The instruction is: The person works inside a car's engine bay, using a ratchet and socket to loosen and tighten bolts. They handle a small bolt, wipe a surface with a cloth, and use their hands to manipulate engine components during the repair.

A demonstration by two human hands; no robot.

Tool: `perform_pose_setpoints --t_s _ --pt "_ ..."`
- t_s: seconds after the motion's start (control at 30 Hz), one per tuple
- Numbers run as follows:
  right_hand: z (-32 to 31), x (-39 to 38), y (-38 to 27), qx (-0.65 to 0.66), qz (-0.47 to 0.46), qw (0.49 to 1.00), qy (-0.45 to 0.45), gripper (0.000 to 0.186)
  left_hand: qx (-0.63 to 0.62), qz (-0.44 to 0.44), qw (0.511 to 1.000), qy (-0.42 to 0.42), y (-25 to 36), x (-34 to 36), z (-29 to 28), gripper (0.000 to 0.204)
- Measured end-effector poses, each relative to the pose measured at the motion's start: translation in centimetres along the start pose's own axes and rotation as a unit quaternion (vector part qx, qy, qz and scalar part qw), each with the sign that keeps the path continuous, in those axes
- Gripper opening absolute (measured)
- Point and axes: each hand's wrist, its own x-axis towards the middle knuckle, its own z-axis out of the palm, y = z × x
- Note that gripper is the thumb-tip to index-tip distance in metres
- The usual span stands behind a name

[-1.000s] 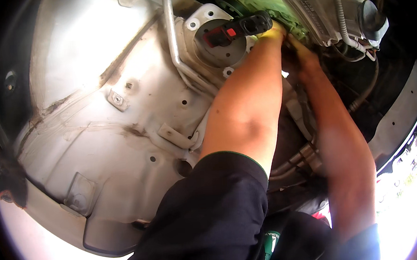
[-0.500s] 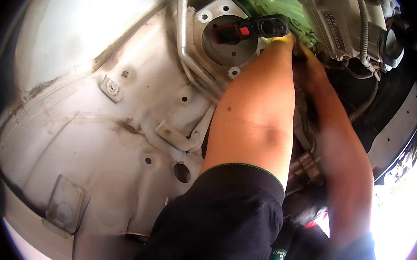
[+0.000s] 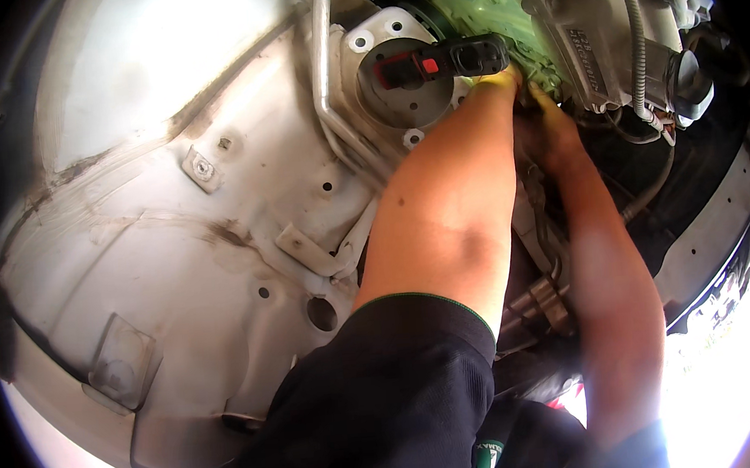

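Note:
My left arm, in a black sleeve pushed up to the elbow, reaches up the middle into the vehicle's bodywork. Only the back edge of my left hand [image 3: 500,77] shows, lit yellow, and its fingers are hidden. A slim black-and-red device [image 3: 443,60] lies across that wrist; whether it is strapped on or resting there I cannot make out. Close by on the right, my right hand [image 3: 551,122] reaches into the same shadowed gap, one finger pointing up toward a green-lit part [image 3: 513,29]. What the hands touch is covered by the wrists and shadow.
White, dirt-streaked body panel [image 3: 169,274] fills the left, with brackets and holes. A round mount [image 3: 412,107] and a bent metal pipe [image 3: 322,72] stand beside my left wrist. A grey housing [image 3: 589,62] with a ribbed conduit [image 3: 638,59] is at upper right.
The view has shifted slightly, so arms and device sit a little further left. My right hand's finger shows somewhat more plainly; both hands stay in the same gap.

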Motion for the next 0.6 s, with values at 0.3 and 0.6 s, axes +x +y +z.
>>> perform_pose_setpoints --t_s 0.3,0.6 --pt "1.0 -1.2 0.1 -0.022 -0.001 0.999 0.023 0.042 0.058 0.042 0.997 0.010 0.8 1.2 1.1 0.031" --pt "4.3 -4.4 0.8 -0.068 -0.046 0.996 0.026 0.041 0.036 0.060 0.996 -0.061 0.3 -1.3 -2.0 0.023"
